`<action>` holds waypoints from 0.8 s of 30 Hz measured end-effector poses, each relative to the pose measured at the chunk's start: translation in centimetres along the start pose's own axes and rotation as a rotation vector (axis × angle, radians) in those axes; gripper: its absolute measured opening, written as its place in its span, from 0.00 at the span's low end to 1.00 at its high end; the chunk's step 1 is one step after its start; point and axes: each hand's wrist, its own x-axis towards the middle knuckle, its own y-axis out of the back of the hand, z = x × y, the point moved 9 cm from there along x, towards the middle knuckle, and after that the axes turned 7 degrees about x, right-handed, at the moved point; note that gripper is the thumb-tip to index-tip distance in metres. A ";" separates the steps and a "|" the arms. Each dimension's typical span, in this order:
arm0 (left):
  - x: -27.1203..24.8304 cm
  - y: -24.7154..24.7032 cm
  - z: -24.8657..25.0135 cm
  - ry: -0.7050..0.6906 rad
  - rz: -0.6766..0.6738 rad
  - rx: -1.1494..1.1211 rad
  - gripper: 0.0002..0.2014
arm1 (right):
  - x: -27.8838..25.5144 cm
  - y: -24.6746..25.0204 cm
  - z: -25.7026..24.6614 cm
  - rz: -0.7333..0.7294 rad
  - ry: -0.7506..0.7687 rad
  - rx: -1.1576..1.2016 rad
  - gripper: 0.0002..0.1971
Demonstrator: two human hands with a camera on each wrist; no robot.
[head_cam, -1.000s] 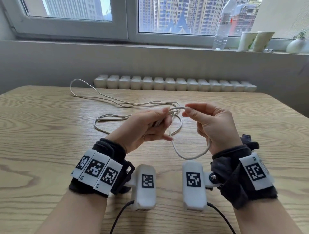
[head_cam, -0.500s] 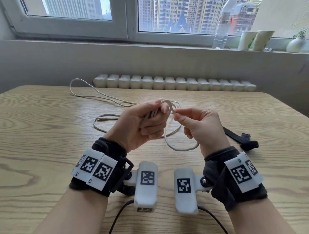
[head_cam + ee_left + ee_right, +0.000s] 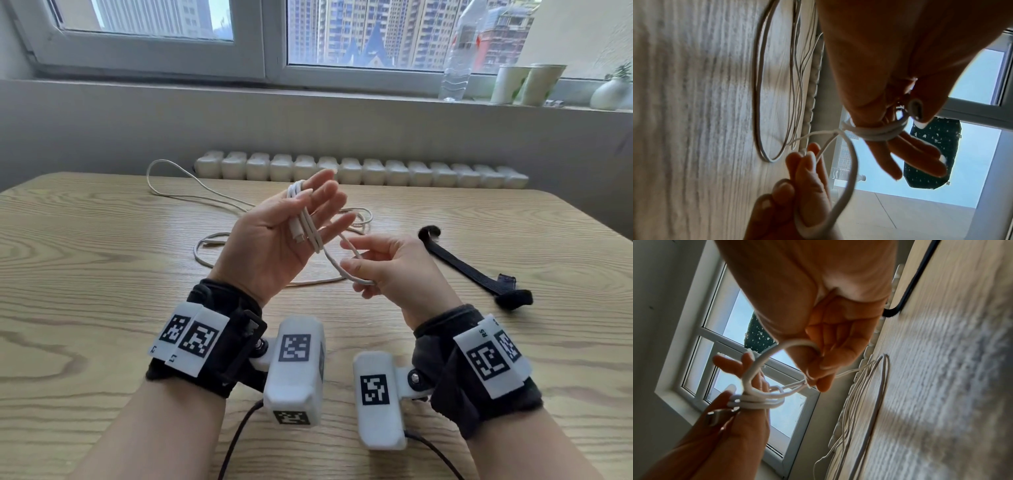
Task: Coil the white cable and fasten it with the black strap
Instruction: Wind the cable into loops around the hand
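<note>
Coiling step, strap not yet used. My left hand [image 3: 274, 236] raised, palm up, fingers straight; white cable [image 3: 305, 222] looped around them, plug end across palm. My right hand [image 3: 387, 270] pinches free length, ready, I judge, for next wrap. Most cable loose on surface [image 3: 102, 274]. Black strap [image 3: 476, 267] lies apart, right.
</note>
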 end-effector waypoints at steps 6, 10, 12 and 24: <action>-0.1 1.0 0.6 -0.057 0.120 -0.211 0.19 | 0.3 0.4 1.3 0.045 -0.158 0.328 0.02; -0.3 1.2 0.4 -0.043 0.172 -0.229 0.17 | -0.2 -0.9 1.5 -0.015 -0.344 0.980 0.11; -0.3 1.3 0.1 -0.036 0.199 -0.219 0.18 | 0.0 -0.9 1.4 -0.016 -0.366 1.131 0.15; -0.2 3.0 0.2 -0.049 0.271 -0.325 0.18 | -0.1 1.1 -1.3 0.043 0.039 0.244 0.12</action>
